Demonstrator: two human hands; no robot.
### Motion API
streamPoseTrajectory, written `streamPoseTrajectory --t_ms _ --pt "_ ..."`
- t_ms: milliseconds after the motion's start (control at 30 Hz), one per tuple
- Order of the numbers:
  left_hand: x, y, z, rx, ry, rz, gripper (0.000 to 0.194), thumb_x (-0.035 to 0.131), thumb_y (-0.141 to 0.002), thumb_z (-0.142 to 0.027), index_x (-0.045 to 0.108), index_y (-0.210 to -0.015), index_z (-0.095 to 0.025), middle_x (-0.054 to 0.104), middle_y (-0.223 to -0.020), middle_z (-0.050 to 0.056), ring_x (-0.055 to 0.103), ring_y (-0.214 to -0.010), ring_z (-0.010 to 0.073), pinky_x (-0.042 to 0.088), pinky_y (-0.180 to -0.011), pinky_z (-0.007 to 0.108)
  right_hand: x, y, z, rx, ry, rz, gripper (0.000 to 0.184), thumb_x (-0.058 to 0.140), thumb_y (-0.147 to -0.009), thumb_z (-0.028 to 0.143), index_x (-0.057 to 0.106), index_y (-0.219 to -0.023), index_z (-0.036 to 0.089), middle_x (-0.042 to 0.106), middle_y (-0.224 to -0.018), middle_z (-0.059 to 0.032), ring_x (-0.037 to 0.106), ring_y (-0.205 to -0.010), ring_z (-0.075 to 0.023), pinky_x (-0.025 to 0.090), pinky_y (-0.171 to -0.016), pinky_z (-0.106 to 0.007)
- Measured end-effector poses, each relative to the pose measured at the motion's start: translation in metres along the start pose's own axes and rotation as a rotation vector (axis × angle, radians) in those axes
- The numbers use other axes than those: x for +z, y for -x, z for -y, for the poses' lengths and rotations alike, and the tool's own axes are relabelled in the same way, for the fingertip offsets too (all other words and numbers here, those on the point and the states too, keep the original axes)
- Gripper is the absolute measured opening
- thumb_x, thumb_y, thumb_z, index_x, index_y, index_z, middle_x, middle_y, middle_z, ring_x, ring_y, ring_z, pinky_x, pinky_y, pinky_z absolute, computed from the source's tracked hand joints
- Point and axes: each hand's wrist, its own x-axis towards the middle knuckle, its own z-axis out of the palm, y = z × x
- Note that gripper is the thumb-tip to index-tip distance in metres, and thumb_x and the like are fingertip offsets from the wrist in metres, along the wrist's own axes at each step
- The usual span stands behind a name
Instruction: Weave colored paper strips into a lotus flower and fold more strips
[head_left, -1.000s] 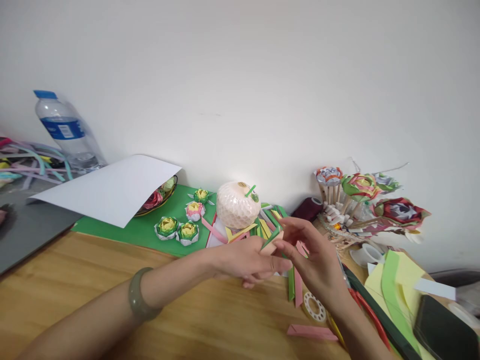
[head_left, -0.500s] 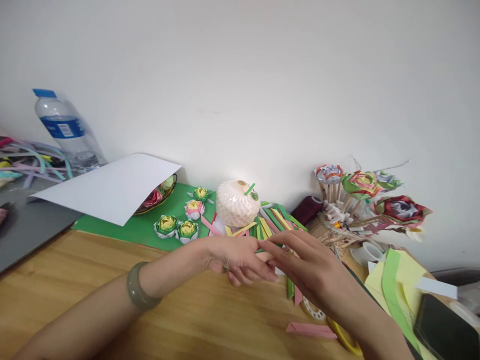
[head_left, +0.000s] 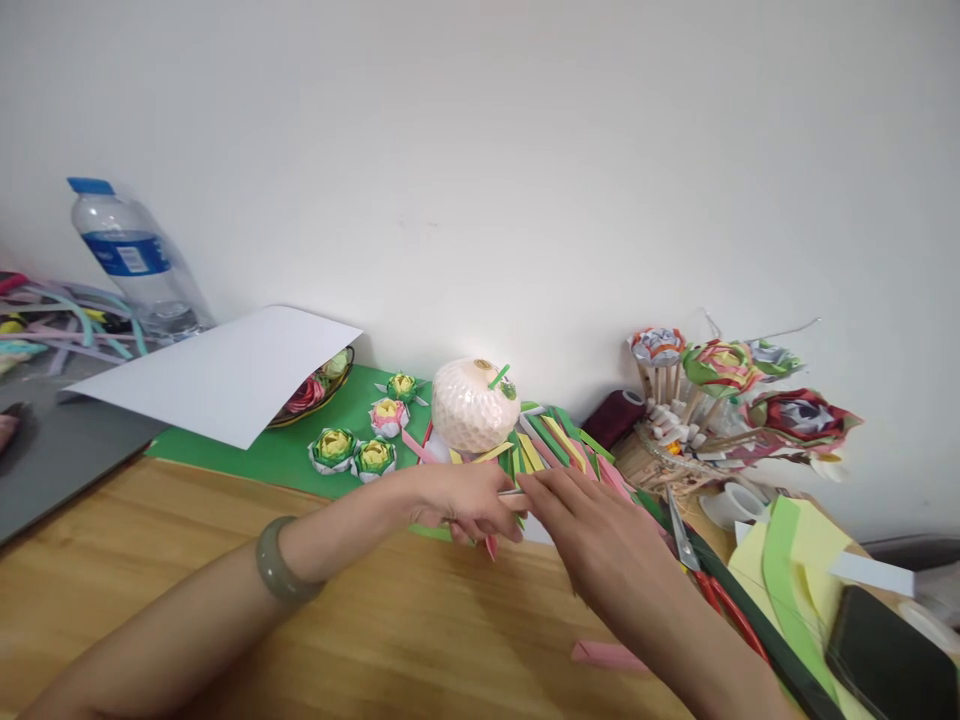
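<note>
My left hand (head_left: 469,500) is closed, its fingers curled round a small piece of folded paper (head_left: 513,493) that shows only as a thin pale edge. From the right, my right hand (head_left: 589,520) meets it palm down, fingertips together on the same paper; its thumb is hidden. A pink paper tip (head_left: 491,546) shows just under my left fingers. Behind both hands lies a pile of folded green, yellow and pink paper strips (head_left: 559,445). A white, dimpled, fruit-shaped ornament (head_left: 474,405) stands beyond my left hand.
Several folded-paper flowers (head_left: 332,450) sit on a green sheet (head_left: 225,460). White paper (head_left: 225,375) covers part of a basket. At the right are scissors (head_left: 709,575), paper flowers on sticks (head_left: 720,370), a tape roll (head_left: 731,507) and a phone (head_left: 892,655). A bottle (head_left: 124,255) stands back left.
My right hand has shifted slightly left and flattened over my left fingers. My left fingers have curled in more. The scissors have come into view beside my right forearm.
</note>
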Motion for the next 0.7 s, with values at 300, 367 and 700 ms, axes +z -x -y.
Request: streamPoseTrajectory --t_ms 300,367,700 --pt "-0.002 0.000 0.003 -0.010 -0.253 -0.192 0.026 0.061 -0.055 -0.016 0.052 -0.079 -0.018 0.045 -0.048 -0.007 0.041 -0.041 0.0104 0.026 -0.036 0.021 0.004 0.004 0.006 0.114 -0.151 0.282 0.033 0.050 -0.074 0.011 0.052 -0.106 0.014 0.065 -0.080 -0.0079 0.061 -0.061 -0.0206 0.036 -0.045 -0.025" --pt "-0.007 0.006 -0.001 0.032 -0.190 -0.201 0.032 0.060 -0.061 -0.019 0.051 -0.092 -0.018 0.049 -0.052 -0.006 0.046 -0.045 0.0107 0.032 -0.041 0.021 0.007 0.001 0.003 0.219 -0.198 0.301 0.029 0.039 -0.080 0.007 0.052 -0.105 0.014 0.064 -0.072 -0.0049 0.058 -0.055 -0.0182 0.030 -0.044 -0.024" --pt "0.011 0.001 -0.010 0.689 0.516 -0.332 0.038 0.073 -0.064 -0.033 0.060 -0.095 -0.016 0.061 -0.101 0.006 0.052 -0.099 0.0170 0.039 -0.088 0.027 0.020 -0.009 0.000 0.644 -0.285 -0.265 0.022 0.029 -0.090 0.024 0.047 -0.078 0.019 0.052 -0.051 0.0018 0.050 -0.045 -0.0158 0.031 -0.043 -0.023"
